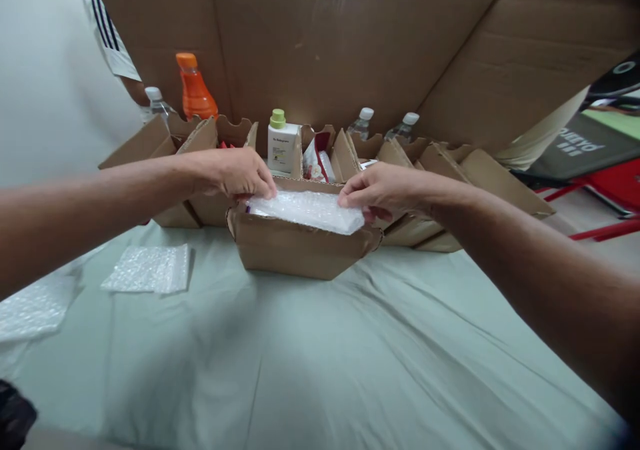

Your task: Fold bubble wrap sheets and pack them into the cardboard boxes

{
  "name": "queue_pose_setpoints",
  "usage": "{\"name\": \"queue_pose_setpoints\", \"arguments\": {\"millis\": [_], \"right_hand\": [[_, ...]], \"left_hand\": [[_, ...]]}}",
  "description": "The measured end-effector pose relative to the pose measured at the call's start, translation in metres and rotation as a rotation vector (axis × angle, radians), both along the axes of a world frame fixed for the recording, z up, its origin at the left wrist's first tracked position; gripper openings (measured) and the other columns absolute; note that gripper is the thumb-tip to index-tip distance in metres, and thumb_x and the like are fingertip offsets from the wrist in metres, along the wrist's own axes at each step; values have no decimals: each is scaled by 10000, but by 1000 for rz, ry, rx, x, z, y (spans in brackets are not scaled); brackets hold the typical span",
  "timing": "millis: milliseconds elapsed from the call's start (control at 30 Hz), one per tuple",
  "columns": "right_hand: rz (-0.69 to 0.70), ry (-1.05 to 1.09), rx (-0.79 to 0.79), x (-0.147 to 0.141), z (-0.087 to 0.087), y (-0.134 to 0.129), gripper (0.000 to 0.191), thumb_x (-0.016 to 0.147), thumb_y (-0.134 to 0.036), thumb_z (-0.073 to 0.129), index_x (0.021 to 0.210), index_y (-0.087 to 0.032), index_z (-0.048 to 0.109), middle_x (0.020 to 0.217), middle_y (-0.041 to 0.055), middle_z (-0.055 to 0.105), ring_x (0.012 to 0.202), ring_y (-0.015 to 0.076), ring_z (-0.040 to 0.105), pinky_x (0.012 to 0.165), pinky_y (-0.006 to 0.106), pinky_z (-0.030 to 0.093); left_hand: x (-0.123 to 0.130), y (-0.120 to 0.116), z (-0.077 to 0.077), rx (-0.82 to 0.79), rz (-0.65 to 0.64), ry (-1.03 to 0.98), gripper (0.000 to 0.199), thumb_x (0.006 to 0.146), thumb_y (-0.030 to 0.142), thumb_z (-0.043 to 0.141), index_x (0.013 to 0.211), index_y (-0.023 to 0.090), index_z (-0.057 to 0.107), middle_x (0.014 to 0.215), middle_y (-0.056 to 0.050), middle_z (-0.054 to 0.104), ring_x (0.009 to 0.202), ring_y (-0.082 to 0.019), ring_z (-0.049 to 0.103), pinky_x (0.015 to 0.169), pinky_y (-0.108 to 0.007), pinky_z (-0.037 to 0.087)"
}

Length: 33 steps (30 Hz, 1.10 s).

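Observation:
A sheet or pouch of bubble wrap [310, 210] lies across the open top of a small cardboard box [295, 247] on the cloth-covered surface. My left hand [243, 173] pinches its left end between thumb and fingers. At the opposite end, my right hand [373, 191] grips the wrap, the lower fingers reaching down by the box's right edge. Whatever lies under the wrap inside the box is mostly hidden; a small purple edge shows near my left fingertips.
Behind stand cardboard bins [440, 167] with an orange bottle [195, 90], a white bottle with a green cap [281, 143] and clear bottles. More bubble wrap [150, 268] lies on the green cloth [300, 357] at left. A tall cardboard panel [340, 50] rises behind; a person's sleeve [113, 40] shows beyond.

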State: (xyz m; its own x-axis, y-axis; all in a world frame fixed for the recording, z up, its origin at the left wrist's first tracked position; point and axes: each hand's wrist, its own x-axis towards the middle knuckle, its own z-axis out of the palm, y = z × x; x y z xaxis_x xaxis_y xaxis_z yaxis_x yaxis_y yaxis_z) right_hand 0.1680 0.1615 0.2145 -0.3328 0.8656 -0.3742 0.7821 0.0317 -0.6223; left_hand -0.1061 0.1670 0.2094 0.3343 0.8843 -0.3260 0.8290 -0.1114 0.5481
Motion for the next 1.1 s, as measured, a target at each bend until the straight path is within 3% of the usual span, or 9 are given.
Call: {"name": "queue_pose_setpoints", "arguments": {"millis": [100,267,433,533,600,800,967,1100], "right_hand": [[-93,-76,-22,-7,5,1,126,802,-217,754,676,-208,752,497,11,588,391,121,476,380,268,369],[-170,96,9,-3,10,6,192,869,-232,653,701,-188,737,500,12,574,395,101,441,391,239,305],[29,76,120,4,0,12,109,771,-299,771,707,-211,762,516,5,609,425,118,480,440,259,363],[109,-90,227,-2,-6,7,10,727,-211,781,727,-218,788,536,-19,623,502,139,554,542,274,409],[182,-242,309,-9,-10,1,124,710,-119,745,733,-227,801,562,-24,649,570,150,590,595,275,399],[362,-577,360,-26,-22,-12,202,699,-94,699,748,-264,796,692,3,724,614,158,582,577,276,337],[399,-599,350,-24,-27,-8,212,679,-72,674,727,-260,760,658,-1,683,542,140,503,570,293,324],[413,-620,364,-24,-20,-10,195,658,-72,713,694,-263,732,619,-5,648,557,153,513,576,300,301]], "left_hand": [[2,7,-1,22,-86,64,181,711,228,665,799,197,820,600,-16,661,577,-152,582,556,-272,450],[1,17,7,74,-83,150,156,717,271,659,724,201,798,607,-37,645,581,-184,629,577,-302,444],[10,0,-1,316,-122,356,224,771,154,592,819,223,800,752,-28,728,726,-199,672,688,-308,466],[22,-16,-8,471,-257,594,233,774,93,571,758,227,761,768,-52,726,808,-243,679,722,-336,453],[28,-21,-10,461,-330,663,216,778,87,575,706,225,725,740,-57,708,799,-248,667,710,-340,441],[33,-19,-15,338,-422,654,203,783,80,607,697,228,716,686,-55,674,749,-244,639,683,-341,412],[23,-13,-17,257,-409,562,97,791,263,724,867,279,782,810,-40,729,795,-258,657,721,-345,415],[22,-13,-18,316,-390,416,195,807,241,679,957,299,788,858,-27,745,877,-257,672,798,-341,438]]}}
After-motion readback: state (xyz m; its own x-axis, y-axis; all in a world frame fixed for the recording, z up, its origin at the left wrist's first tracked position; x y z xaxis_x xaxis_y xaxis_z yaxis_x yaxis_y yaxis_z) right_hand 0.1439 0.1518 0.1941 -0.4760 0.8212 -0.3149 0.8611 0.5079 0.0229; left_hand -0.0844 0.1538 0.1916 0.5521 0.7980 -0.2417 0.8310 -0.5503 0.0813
